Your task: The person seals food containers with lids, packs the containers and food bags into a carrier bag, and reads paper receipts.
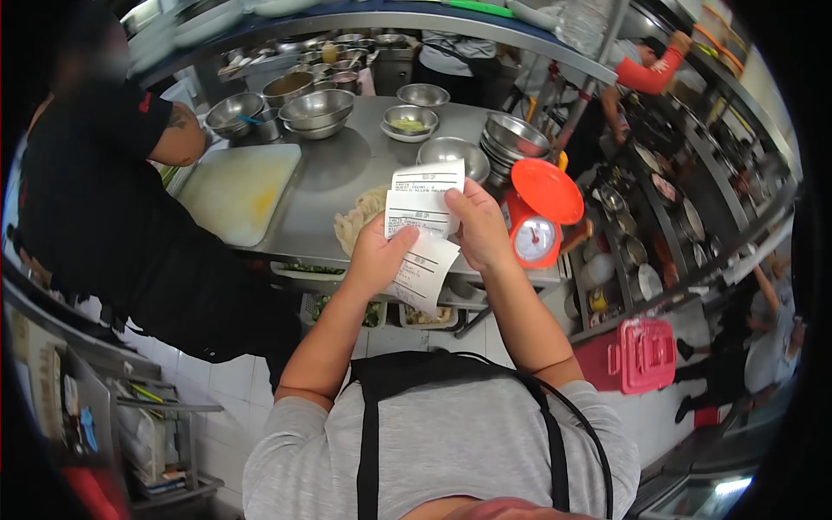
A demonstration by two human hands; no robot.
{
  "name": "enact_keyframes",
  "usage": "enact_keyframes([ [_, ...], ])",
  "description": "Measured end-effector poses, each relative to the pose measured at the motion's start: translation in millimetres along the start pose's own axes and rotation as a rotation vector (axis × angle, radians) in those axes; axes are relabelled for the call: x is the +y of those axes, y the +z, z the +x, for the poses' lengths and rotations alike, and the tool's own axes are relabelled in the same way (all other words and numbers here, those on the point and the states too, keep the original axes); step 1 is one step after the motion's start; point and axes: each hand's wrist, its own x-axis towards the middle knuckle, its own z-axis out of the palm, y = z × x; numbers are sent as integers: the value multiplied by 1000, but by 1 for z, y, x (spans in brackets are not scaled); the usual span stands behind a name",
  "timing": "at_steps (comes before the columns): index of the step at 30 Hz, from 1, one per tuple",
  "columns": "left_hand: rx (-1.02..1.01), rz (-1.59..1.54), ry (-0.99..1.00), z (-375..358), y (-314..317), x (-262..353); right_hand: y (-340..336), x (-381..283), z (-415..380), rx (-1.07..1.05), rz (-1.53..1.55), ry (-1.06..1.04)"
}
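Observation:
A long printed paper order slip [425,208] is stretched between my two hands, its lower part curling down toward me. My left hand [379,258] pinches it on the left near the middle, thumb on top. On the right edge, higher up, my right hand [478,227] grips it with the thumb over the print. Behind the left hand a crumpled beige cloth [357,221] lies on the steel table [347,178]. An orange-red kitchen scale [533,236] with a round dial and tilted-looking pan stands just right of my right hand.
Metal bowls [318,111] and a stack of bowls [515,139] stand on the table. A white cutting board [243,192] lies left, beside a person in black [121,191]. A pink lidded bin [646,355] sits on the floor at right. Other people work beyond the table.

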Motion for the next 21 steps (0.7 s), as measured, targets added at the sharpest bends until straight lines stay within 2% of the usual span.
enact_keyframes([
  [6, 102, -35, 106, 50, 13, -8, -33, -30, 62, -115, -34, 103],
  [11, 168, -65, 174, 79, 27, -15, -54, -48, 104, -217, -74, 62],
  [17, 228, -66, 109, 86, 19, -20, -63, -72, 128, -292, -100, 41],
  [21, 211, -144, 211, 92, 5, -12, -66, -79, 138, -299, -124, 32],
])
